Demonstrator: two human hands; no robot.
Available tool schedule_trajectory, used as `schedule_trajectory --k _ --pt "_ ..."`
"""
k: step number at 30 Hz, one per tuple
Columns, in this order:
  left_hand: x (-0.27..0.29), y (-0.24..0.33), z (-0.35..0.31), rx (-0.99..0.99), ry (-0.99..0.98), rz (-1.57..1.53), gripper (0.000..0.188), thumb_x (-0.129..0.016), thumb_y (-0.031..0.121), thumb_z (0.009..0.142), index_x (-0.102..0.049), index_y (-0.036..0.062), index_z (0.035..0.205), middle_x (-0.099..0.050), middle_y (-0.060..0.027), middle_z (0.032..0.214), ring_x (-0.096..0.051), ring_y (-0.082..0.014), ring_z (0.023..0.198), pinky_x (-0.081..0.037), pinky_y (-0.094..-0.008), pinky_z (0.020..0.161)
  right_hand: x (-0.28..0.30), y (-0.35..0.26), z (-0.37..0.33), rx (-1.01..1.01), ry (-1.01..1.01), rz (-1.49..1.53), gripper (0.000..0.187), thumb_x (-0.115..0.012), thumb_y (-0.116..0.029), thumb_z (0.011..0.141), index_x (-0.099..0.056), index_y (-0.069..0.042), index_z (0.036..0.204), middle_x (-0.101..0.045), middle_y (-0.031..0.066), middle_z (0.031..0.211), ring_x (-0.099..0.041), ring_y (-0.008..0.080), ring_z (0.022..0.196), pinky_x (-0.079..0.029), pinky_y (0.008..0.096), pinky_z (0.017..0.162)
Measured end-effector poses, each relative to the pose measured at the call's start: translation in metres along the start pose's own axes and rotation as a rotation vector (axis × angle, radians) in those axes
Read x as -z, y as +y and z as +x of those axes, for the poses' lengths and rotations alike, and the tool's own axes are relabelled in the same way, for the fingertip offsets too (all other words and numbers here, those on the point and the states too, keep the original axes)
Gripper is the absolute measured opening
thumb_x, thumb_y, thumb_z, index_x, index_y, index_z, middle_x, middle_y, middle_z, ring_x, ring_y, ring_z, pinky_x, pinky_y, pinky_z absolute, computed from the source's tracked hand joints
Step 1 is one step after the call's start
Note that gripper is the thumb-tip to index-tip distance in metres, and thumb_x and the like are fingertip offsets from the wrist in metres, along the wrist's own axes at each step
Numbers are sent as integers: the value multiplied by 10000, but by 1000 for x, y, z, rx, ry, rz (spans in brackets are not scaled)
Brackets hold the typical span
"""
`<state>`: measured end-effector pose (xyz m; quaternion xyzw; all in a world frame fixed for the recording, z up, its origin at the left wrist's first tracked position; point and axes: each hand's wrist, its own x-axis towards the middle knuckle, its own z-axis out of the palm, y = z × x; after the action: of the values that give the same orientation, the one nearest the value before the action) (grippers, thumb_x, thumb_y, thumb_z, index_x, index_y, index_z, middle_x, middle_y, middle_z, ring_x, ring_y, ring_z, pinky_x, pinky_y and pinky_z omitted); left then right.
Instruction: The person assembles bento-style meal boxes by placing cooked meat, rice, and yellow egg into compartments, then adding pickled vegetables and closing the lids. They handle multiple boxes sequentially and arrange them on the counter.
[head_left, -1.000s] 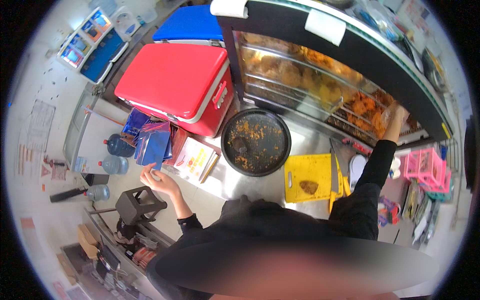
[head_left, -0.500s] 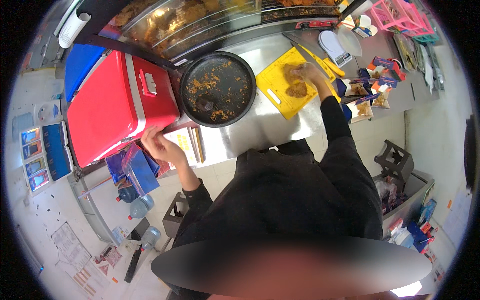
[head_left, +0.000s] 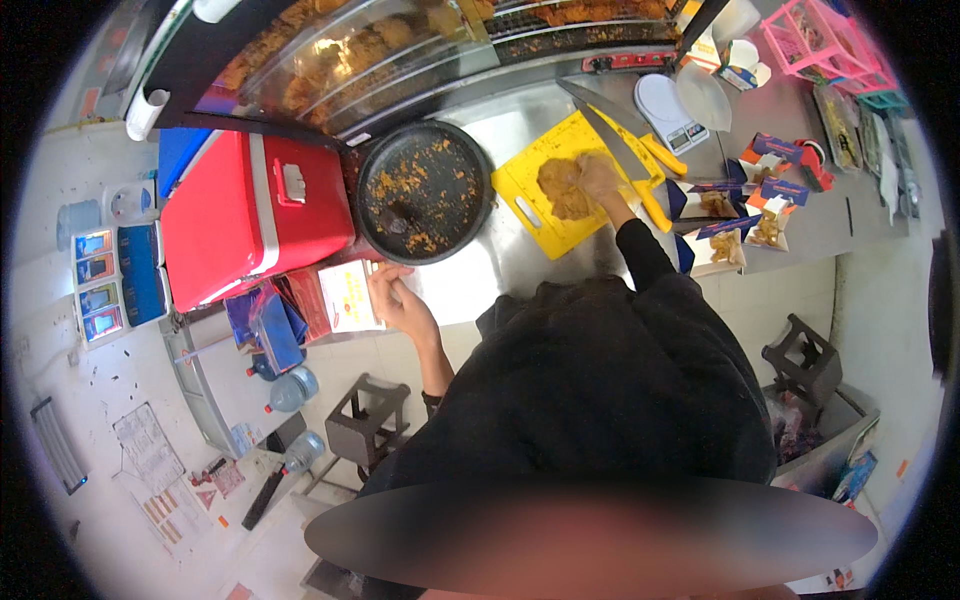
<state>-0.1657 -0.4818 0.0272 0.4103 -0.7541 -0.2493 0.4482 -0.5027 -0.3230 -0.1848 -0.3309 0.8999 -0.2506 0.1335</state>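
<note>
Over the yellow cutting board (head_left: pixel 526 182), my right hand (head_left: pixel 600 180) grips the right side of a flat, brown breaded fried cutlet (head_left: pixel 558 177). Another brown fried piece (head_left: pixel 573 206) lies against it on the nearer side; the line between them is hard to see. A large knife (head_left: pixel 620 148) rests on the board's right edge, with yellow handles around it. My left hand (head_left: pixel 402 302) has its fingers curled at the right edge of a stack of flat white printed cartons (head_left: pixel 347 297). Part of that edge is hidden behind the hand.
A round black pan (head_left: pixel 425 190) with crumbs stands left of the board, beside a red cooler box (head_left: pixel 220 215). A heated glass display (head_left: pixel 370 50) runs along the back. To the right are a white scale (head_left: pixel 665 105) and filled cardboard food boxes (head_left: pixel 715 245).
My left hand has moved right from the cooler's corner to the white cartons. The fried pieces now lie further left on the board, with my right hand still on them. The view has shifted slightly.
</note>
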Motion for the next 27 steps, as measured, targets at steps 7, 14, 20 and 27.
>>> schedule_trajectory --k 7,14,20,27 --pt "-43 25 10 -48 -138 -45 178 -486 -110 787 -613 -11 712 -603 -121 828 -590 -238 824 -454 -334 765 35 23 -80 -244 270 -493 448 -596 -233 822 -569 -134 1259 -636 242 959 -611 343 939 -477 434 832" --pt "-164 16 28 -220 -394 -273 177 -528 -113 703 -642 20 728 -601 -120 849 -601 -264 828 -463 -323 768 47 45 -71 -204 172 -227 576 -568 -212 833 -446 -223 1396 -649 256 875 -635 384 793 -509 459 738" --pt "-316 11 34 -720 -729 -346 160 -596 51 785 -631 92 936 -584 -81 1038 -523 -285 1076 -378 -449 941 39 -13 -112 -281 -175 48 390 -502 -240 928 -514 -31 1258 -614 266 759 -609 442 734 -485 496 634" --pt "-389 -31 -19 -921 -1050 -163 301 -476 322 947 -603 108 1116 -541 -67 1224 -382 -245 1311 -214 -468 1135 1 -48 -119 -294 -273 12 180 -476 -97 891 -543 34 994 -609 223 686 -618 405 648 -483 491 547"
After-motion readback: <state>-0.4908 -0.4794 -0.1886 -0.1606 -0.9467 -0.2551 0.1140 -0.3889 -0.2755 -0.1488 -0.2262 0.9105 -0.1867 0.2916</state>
